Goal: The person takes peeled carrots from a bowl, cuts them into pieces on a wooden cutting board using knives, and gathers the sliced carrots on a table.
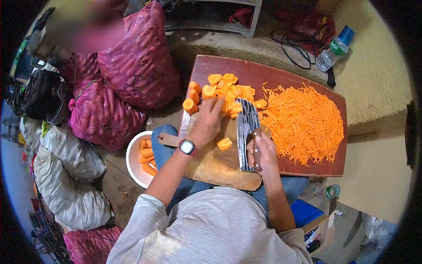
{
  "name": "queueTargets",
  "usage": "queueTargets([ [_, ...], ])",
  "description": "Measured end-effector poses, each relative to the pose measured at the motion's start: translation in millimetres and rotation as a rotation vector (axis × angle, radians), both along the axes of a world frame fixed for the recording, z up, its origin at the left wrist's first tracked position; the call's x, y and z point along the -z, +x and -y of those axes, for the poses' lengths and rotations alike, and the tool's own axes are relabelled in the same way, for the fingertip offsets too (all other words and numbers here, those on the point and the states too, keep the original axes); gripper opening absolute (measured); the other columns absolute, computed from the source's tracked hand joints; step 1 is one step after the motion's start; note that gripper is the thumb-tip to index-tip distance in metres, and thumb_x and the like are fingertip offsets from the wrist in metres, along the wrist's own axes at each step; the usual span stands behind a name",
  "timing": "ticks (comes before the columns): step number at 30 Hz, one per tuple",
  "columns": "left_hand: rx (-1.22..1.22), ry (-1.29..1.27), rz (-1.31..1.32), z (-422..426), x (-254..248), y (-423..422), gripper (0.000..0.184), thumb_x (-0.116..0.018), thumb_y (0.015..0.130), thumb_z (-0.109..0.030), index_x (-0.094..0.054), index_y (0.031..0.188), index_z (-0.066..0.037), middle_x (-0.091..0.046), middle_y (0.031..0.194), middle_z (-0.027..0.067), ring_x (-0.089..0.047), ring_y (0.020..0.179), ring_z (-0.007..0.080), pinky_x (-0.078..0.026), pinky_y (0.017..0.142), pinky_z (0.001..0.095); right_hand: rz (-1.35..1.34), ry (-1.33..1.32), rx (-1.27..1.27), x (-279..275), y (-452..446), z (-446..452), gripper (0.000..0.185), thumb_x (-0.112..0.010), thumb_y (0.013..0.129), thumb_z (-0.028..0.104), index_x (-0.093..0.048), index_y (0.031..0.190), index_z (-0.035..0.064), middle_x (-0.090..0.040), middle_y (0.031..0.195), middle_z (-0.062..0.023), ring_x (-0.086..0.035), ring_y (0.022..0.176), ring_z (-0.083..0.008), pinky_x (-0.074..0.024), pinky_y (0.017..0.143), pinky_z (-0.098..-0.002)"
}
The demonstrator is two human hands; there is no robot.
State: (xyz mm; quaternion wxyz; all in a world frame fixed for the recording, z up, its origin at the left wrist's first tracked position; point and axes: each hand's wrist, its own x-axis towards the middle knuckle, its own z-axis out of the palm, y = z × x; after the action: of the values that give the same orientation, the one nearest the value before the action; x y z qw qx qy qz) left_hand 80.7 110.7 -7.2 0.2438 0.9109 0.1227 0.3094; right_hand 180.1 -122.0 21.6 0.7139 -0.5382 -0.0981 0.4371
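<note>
My right hand (263, 154) is wrapped round the brown handle of a cleaver (242, 132), whose broad patterned blade stands over the wooden cutting board (206, 169). My left hand (209, 121) reaches to the carrot chunks (209, 92) at the board's far edge; its fingertips touch or nearly touch them, and what they may hold is hidden. Cut orange slices (235, 93) lie heaped beside the chunks. One loose carrot piece (224, 144) rests on the board between my hands. To the right, a large pile of shredded carrot (303, 123) covers much of the red tabletop (263, 70).
A white basin (133, 165) with carrots stands left of my knee. Full pink mesh sacks (140, 57) and white sacks (70, 189) fill the left side. A plastic bottle (332, 53) and black cable (292, 46) lie beyond the table. An open box (323, 233) sits lower right.
</note>
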Motion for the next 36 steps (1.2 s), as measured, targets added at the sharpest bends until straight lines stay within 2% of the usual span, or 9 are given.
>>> queueTargets([
  [3, -0.035, -0.071, 0.063, -2.5, -14.1, 0.0, 0.062, -0.078, 0.090, 0.003, -0.056, 0.148, 0.000, -0.058, 0.138, 0.0244, -0.057, 0.128, 0.0454, -0.050, 0.110, 0.0482, 0.037, -0.048, 0.033, -3.8, 0.1, 11.3, 0.026, -0.058, 0.114, 0.034, -0.062, 0.117, 0.0087, -0.060, 0.073, -0.0003, -0.053, 0.047, -0.0086, -0.0406, 0.040, -0.0243],
  [5, -0.057, -0.043, 0.093, 1.8, -13.2, -12.0, 0.059, -0.082, 0.089, -0.001, -0.060, 0.144, 0.000, -0.059, 0.137, 0.0223, -0.058, 0.126, 0.0435, -0.051, 0.109, 0.0468, 0.057, -0.066, 0.012, -0.5, -2.2, 27.5, 0.026, -0.058, 0.114, 0.033, -0.061, 0.114, 0.0078, -0.060, 0.075, -0.0006, -0.053, 0.047, -0.0083, -0.0405, 0.041, -0.0247],
  [8, 0.013, -0.073, -0.055, 25.5, -9.7, -39.2, 0.054, -0.090, 0.085, -0.021, -0.070, 0.131, -0.004, -0.063, 0.129, 0.0181, -0.059, 0.123, 0.0396, -0.050, 0.102, 0.0491, 0.040, -0.070, -0.064, -1.2, -10.3, 49.8, 0.025, -0.059, 0.113, 0.030, -0.061, 0.114, 0.0051, -0.061, 0.076, -0.0020, -0.053, 0.047, -0.0090, -0.0412, 0.041, -0.0251],
  [11, 0.155, -0.002, -0.154, 46.6, -16.1, -51.4, 0.056, -0.092, 0.083, -0.027, -0.070, 0.131, -0.006, -0.065, 0.125, 0.0161, -0.061, 0.118, 0.0382, -0.047, 0.101, 0.0521, -0.073, 0.013, -0.063, 12.2, -19.8, 60.2, 0.023, -0.057, 0.114, 0.027, -0.061, 0.117, 0.0042, -0.061, 0.076, -0.0032, -0.053, 0.047, -0.0094, -0.0418, 0.041, -0.0252],
  [16, 0.168, 0.070, -0.184, 36.9, 7.7, -43.2, 0.046, -0.085, 0.087, -0.023, -0.070, 0.128, -0.008, -0.063, 0.124, 0.0127, -0.058, 0.120, 0.0356, -0.042, 0.098, 0.0525, -0.027, -0.014, -0.059, 4.0, -23.4, 46.7, 0.021, -0.056, 0.115, 0.024, -0.060, 0.120, 0.0039, -0.061, 0.076, -0.0033, -0.054, 0.048, -0.0096, -0.0422, 0.041, -0.0244],
  [21, 0.190, 0.135, -0.066, 16.8, 7.2, -13.8, 0.038, -0.082, 0.089, -0.021, -0.070, 0.124, -0.009, -0.064, 0.117, 0.0122, -0.060, 0.113, 0.0321, -0.042, 0.098, 0.0521, -0.023, 0.002, -0.008, 8.3, -23.3, 24.8, 0.020, -0.057, 0.115, 0.026, -0.060, 0.118, 0.0067, -0.061, 0.076, -0.0019, -0.054, 0.048, -0.0080, -0.0439, 0.041, -0.0236],
  [25, 0.188, 0.158, 0.012, 17.1, -3.4, 1.0, 0.038, -0.084, 0.084, -0.016, -0.071, 0.119, -0.010, -0.064, 0.115, 0.0102, -0.061, 0.109, 0.0320, -0.045, 0.096, 0.0486, 0.023, -0.002, 0.006, 11.9, -18.5, 15.9, 0.020, -0.057, 0.115, 0.028, -0.060, 0.115, 0.0080, -0.061, 0.077, -0.0016, -0.057, 0.049, -0.0081, -0.0451, 0.041, -0.0237],
  [28, 0.183, 0.229, -0.096, 18.5, 4.3, 4.9, 0.035, -0.084, 0.087, -0.020, -0.072, 0.119, -0.012, -0.064, 0.113, 0.0088, -0.061, 0.109, 0.0298, -0.042, 0.097, 0.0486, 0.013, 0.009, 0.046, 12.5, -15.7, 17.6, 0.022, -0.057, 0.115, 0.030, -0.060, 0.115, 0.0085, -0.062, 0.077, -0.0019, -0.058, 0.050, -0.0089, -0.0472, 0.041, -0.0254],
  [36, 0.192, 0.158, -0.035, 33.7, 1.6, 4.1, 0.039, -0.086, 0.087, -0.033, -0.073, 0.119, -0.012, -0.065, 0.113, 0.0091, -0.060, 0.109, 0.0297, -0.040, 0.095, 0.0492, -0.108, 0.112, 0.119, 25.0, -11.6, 25.1, 0.025, -0.054, 0.117, 0.034, -0.055, 0.118, 0.0088, -0.061, 0.078, -0.0056, -0.059, 0.050, -0.0135, -0.0505, 0.040, -0.0295],
])
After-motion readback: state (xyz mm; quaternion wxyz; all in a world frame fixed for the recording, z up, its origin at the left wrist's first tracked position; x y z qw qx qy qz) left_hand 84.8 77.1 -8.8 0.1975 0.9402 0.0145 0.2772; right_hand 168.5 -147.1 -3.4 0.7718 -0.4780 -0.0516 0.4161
